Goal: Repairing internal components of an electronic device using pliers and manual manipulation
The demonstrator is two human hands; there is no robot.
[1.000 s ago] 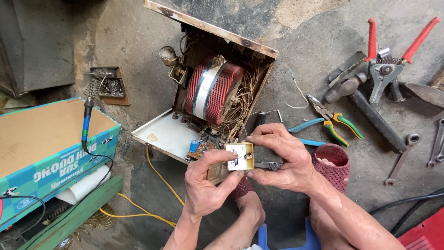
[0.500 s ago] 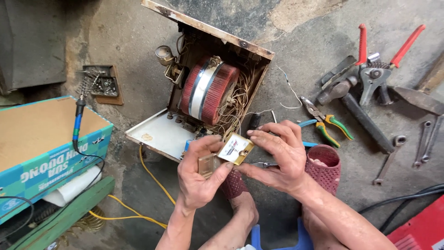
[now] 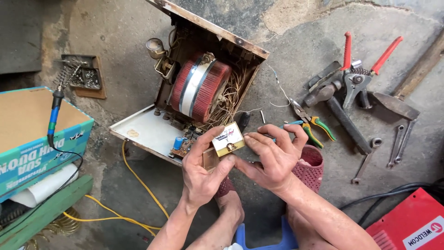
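I see the bare concrete floor [image 3: 115, 37] carrying everything, so places go by it. Largest is the opened metal case [image 3: 185, 92] near the floor's top edge, lid swung out flat, which leaves the red wound coil [image 3: 200, 87] and its tangle of wires exposed. At the left edge a cardboard box [image 3: 27, 125] has a soldering iron [image 3: 54, 115] laid on top, its tip resting in a spring stand. Toward the right edge lie red-handled cutters [image 3: 358, 69], green-handled pliers [image 3: 314, 121] and small spanners [image 3: 402, 139], spread within arm's reach. A red machine [image 3: 411, 222] sits in the bottom right corner.

My left hand [image 3: 201, 173] and right hand [image 3: 273, 157] meet just below the case, both clamped on a small panel meter [image 3: 226, 139], dial face up. Left thumb and fingers pinch its lower body; right fingertips steady its side, I judge for a close look.
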